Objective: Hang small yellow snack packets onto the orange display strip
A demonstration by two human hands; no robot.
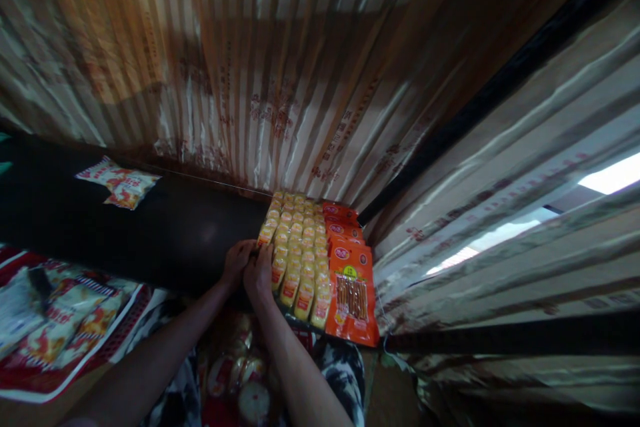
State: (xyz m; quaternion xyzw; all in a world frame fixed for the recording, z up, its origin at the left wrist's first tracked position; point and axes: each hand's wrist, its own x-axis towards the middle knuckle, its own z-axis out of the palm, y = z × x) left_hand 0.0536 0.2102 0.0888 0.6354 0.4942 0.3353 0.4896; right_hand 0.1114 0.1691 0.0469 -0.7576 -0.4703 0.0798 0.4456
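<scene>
Several rows of small yellow packaged snacks [295, 250] stand closely packed on a black shelf [200, 233]. Their wrapping is clear and shiny, with orange labels on the front ones. At the left front edge of these rows, my left hand [237, 261] has its fingers bent and drawn together. My right hand [259, 271] is right beside it, fingers also curled, against the leftmost row. Fingertips of both hands nearly meet there, and whatever lies between them is too dark and small to name. Orange packets of stick-shaped snacks [351, 293] adjoin the yellow rows on the right.
Two white-and-red snack bags [120, 181] lie farther left on the shelf. Below left is a red basket [123, 327] with more bags. Round packaged items [254, 400] sit low between my legs. Ribbed, plastic-covered panels [280, 80] rise behind, and a dark bar [480, 107] slants at right.
</scene>
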